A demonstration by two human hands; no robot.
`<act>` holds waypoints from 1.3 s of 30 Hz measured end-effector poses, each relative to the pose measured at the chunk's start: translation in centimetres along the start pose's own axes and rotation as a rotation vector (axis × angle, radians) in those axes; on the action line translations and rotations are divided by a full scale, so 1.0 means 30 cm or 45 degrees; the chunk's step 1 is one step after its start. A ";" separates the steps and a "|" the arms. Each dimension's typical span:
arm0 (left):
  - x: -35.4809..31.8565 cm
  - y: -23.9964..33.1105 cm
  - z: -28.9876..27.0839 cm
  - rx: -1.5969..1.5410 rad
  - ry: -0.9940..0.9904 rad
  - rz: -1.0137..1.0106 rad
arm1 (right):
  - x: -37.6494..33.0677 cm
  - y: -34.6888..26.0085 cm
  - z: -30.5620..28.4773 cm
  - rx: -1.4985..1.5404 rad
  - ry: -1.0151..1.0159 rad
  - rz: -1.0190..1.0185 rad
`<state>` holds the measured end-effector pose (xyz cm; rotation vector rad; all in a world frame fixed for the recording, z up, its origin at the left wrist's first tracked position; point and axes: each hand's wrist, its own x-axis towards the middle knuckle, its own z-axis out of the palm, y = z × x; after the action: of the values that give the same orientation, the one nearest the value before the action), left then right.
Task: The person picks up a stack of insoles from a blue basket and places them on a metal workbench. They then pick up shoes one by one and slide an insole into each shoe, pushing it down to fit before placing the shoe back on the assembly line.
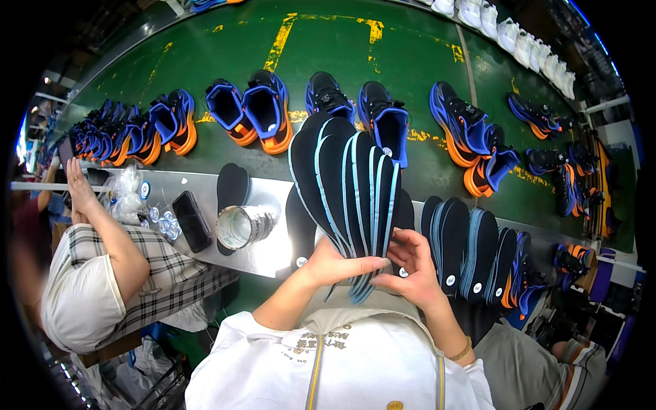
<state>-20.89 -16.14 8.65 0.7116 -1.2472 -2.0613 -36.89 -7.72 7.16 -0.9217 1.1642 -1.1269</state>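
Several black insoles with light blue edges [352, 184] are fanned out in front of my chest, their wide ends pointing away from me. My left hand [333, 263] grips the stack from the left near its narrow ends, thumb laid across the front. From the other side, my right hand [415, 270] closes on the same narrow ends with thumb and bent fingers; part of its grip is hidden behind the insoles. Beyond the fan, two black and blue shoes [384, 113] stand on the green work surface, partly covered by it.
On the metal ledge [270, 191] are a phone [192, 222], a roll of tape [244, 227] and a black insole [233, 184]. More insole stacks [449, 236] lie to the right. Shoes [266, 113] line the green surface [410, 48]. A co-worker's hand [80, 188] is at left.
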 end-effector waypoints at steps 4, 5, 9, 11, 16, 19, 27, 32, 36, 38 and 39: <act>-0.011 0.035 -0.006 -0.072 0.160 0.030 | -0.018 0.010 -0.028 0.178 0.176 0.087; -0.019 0.028 -0.020 0.005 0.229 0.031 | -0.011 -0.007 -0.033 0.214 0.180 0.033; -0.033 0.039 -0.030 0.177 0.329 0.118 | -0.008 0.039 -0.087 -0.582 0.649 0.248; -0.047 0.074 -0.031 0.170 0.339 0.079 | -0.026 0.142 -0.123 -1.097 0.537 0.265; -0.067 0.093 -0.035 0.245 0.327 0.052 | -0.067 0.260 -0.102 -1.785 0.321 0.290; -0.066 0.077 -0.035 0.219 0.312 0.115 | 0.004 0.114 -0.063 -1.281 0.428 0.073; 0.011 0.027 -0.070 -0.364 0.301 -0.317 | 0.098 -0.117 0.075 -0.079 0.128 0.358; 0.071 -0.017 -0.083 -0.545 0.324 -0.451 | 0.106 -0.089 -0.005 -0.183 0.244 0.436; 0.106 -0.096 -0.044 -0.458 0.356 -0.464 | 0.066 -0.063 -0.105 -0.517 0.349 0.362; 0.106 -0.112 -0.043 -0.366 0.450 -0.480 | 0.023 -0.085 -0.198 -0.729 0.684 0.323; 0.102 -0.117 -0.049 -0.379 0.481 -0.477 | -0.018 -0.059 -0.273 -0.682 0.809 0.295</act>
<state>-22.66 -17.96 4.49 1.1903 -0.6141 -2.2014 -45.26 -7.45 7.48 -0.8064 2.1087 -0.9529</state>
